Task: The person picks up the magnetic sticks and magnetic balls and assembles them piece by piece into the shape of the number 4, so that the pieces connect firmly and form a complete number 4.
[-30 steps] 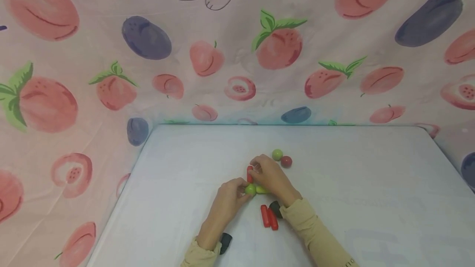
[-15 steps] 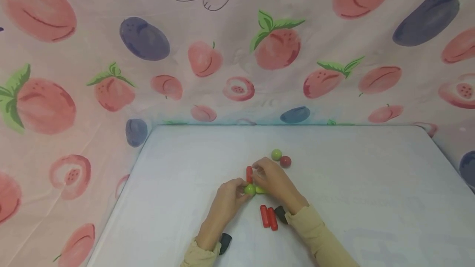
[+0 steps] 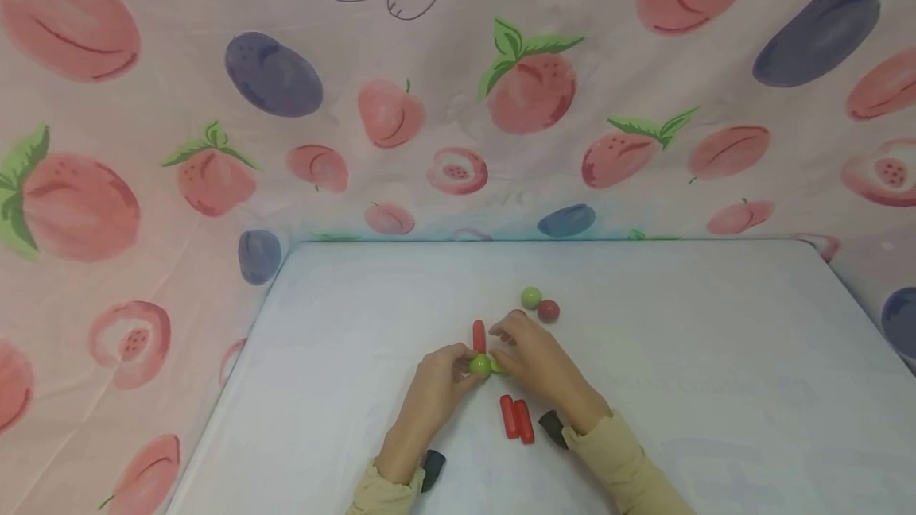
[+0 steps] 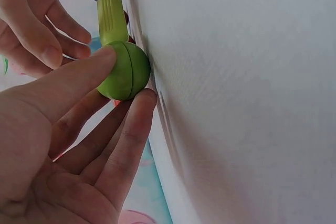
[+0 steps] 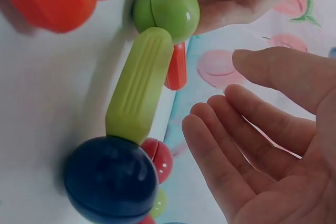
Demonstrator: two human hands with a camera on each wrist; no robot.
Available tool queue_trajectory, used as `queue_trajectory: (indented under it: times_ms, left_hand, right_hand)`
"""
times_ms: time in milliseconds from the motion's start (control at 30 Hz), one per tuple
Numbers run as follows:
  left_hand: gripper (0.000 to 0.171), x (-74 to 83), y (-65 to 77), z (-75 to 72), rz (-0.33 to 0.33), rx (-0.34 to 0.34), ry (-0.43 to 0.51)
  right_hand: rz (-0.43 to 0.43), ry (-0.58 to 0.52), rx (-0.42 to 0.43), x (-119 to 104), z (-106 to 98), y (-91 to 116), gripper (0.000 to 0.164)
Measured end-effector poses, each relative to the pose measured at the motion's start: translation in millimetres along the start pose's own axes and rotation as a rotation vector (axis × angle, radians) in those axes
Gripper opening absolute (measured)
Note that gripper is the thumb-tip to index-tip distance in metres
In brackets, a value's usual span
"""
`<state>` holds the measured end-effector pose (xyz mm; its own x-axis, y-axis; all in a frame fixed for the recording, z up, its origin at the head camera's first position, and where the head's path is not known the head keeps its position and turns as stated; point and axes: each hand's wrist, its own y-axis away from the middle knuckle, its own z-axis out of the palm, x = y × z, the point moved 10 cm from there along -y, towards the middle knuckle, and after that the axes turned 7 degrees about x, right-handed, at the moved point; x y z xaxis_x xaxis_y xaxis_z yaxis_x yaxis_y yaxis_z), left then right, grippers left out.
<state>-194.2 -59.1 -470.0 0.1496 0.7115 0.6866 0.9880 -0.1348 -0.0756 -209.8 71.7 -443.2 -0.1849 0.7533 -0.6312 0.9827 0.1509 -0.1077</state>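
My left hand (image 3: 436, 384) pinches a green ball (image 3: 480, 365) between thumb and fingers, low over the white table. From that ball a red rod (image 3: 479, 336) points toward the far side. A ribbed yellow-green rod (image 5: 139, 82) runs from the ball to a dark blue ball (image 5: 113, 182), which my right hand covers in the head view. My right hand (image 3: 540, 356) hovers beside the yellow-green rod, fingers spread and slightly bent, with nothing in its grasp. In the left wrist view, the green ball (image 4: 125, 72) sits between thumb and fingertips.
Two red rods (image 3: 517, 420) lie side by side nearer me. A loose green ball (image 3: 531, 297) and red ball (image 3: 548, 311) rest beyond my right hand. The white table (image 3: 680, 324) meets a fruit-patterned cloth (image 3: 401, 46) at its back and left.
My right hand has let go of the red rod and drawn back to the right, its fingers opening. The left hand stays on the green ball.
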Motion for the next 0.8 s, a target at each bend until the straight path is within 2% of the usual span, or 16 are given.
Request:
queue_trajectory:
  times_ms: [333,800]
  left_hand:
    - [0.025,-0.6,-0.4,0.2,-0.006,-0.006,-0.001]
    - [0.024,-0.5,0.8,1.0,-0.003,-0.004,-0.008]
  right_hand:
    - [0.013,0.01,-0.067,-2.8,-3.4,14.3,0.036]
    - [-0.072,0.003,-0.115,-8.6,-6.5,31.0,0.034]
